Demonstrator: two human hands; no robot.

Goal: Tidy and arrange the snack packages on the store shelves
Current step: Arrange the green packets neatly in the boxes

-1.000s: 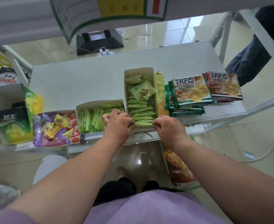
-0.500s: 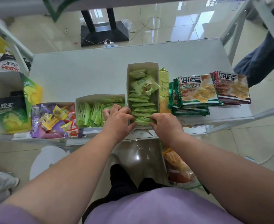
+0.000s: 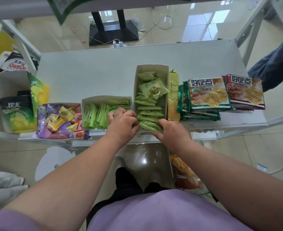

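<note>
A tall white carton [image 3: 166, 75] stands lengthwise on the grey shelf [image 3: 90, 75], filled with a row of small green snack packets [image 3: 148, 112]. My left hand [image 3: 123, 123] and my right hand [image 3: 171, 130] meet at the carton's near end. Both pinch the nearest green packets [image 3: 148, 125] between curled fingers. A second, lower carton [image 3: 85, 105] to the left holds more green packets [image 3: 97, 115] standing on edge; my left hand partly covers its right end.
Left of the cartons sit a box of mixed candies [image 3: 60, 120] and a green chip box [image 3: 17, 112]. A yellow bag [image 3: 173, 97] and two stacks of cookie packs [image 3: 207, 95] [image 3: 246, 92] lie to the right. A snack bag [image 3: 184, 172] sits on the level below.
The view has tilted slightly down and closer. Both hands stay at the near end of the tall carton, fingers shifting a little on the front packets.
</note>
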